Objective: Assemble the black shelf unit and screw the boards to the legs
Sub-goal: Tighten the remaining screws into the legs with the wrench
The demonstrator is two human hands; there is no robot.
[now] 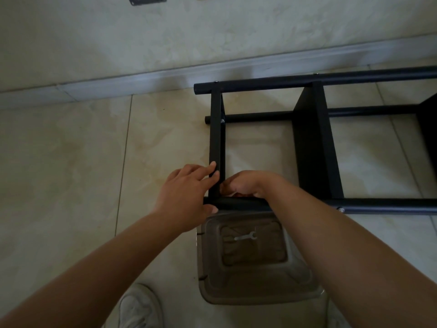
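The black shelf unit [314,143] lay on its side on the tiled floor [71,162], close to the wall, its round legs running left to right and its boards standing on edge between them. The left hand [186,197] rested on the end board [215,138], fingers straight against its edge, thumb by the near leg [378,204]. The right hand [248,184] curled inside the corner where that board met the leg; what it pinched, perhaps a screw, could not be told. A small wrench [246,237] lay in a translucent plastic container [250,263] just below the near leg.
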